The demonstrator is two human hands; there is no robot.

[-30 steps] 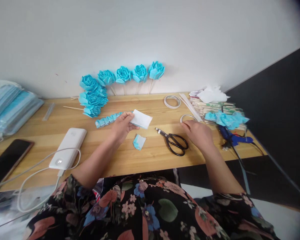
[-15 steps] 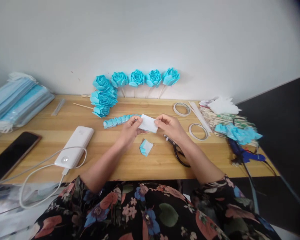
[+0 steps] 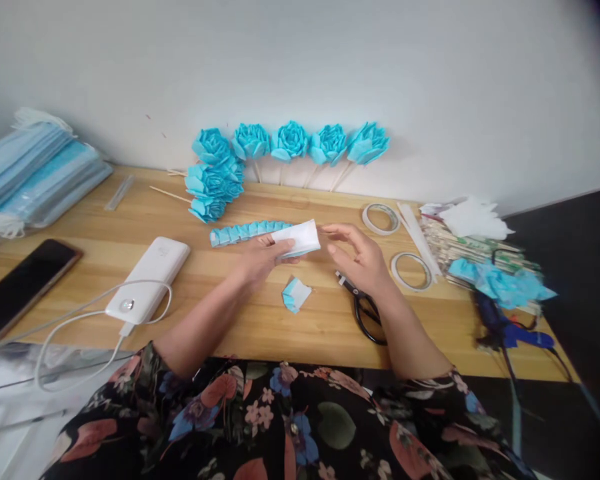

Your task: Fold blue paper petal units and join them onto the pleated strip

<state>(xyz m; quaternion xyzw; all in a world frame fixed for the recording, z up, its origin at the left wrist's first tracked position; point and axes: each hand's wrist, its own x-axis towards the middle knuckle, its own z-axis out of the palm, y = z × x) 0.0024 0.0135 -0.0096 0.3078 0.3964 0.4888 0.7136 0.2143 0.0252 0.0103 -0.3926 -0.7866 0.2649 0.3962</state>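
Observation:
My left hand (image 3: 261, 259) grips a white folded piece (image 3: 303, 237) with a blue underside, thumb on top. Just right of the piece, my right hand (image 3: 360, 257) has its thumb and fingers apart, with nothing between them. Below the hands a small folded blue and white piece (image 3: 295, 295) lies on the wooden table (image 3: 260, 333). Black-handled scissors (image 3: 369, 319) lie partly under my right forearm. Behind my left hand runs a row of folded blue pieces (image 3: 245, 231), its right part hidden by the held piece.
Blue flowers on sticks (image 3: 289, 141) lean along the wall. At left are face masks (image 3: 40, 175), a phone (image 3: 25, 287) and a white power bank (image 3: 149, 280) with a cable. At right are tape rolls (image 3: 411, 271), sticks (image 3: 445, 250) and a blue glue gun (image 3: 515, 332).
My right hand has let go of the white piece and opened. The piece stays in my left hand, now tilted up to the right. The view has shifted slightly.

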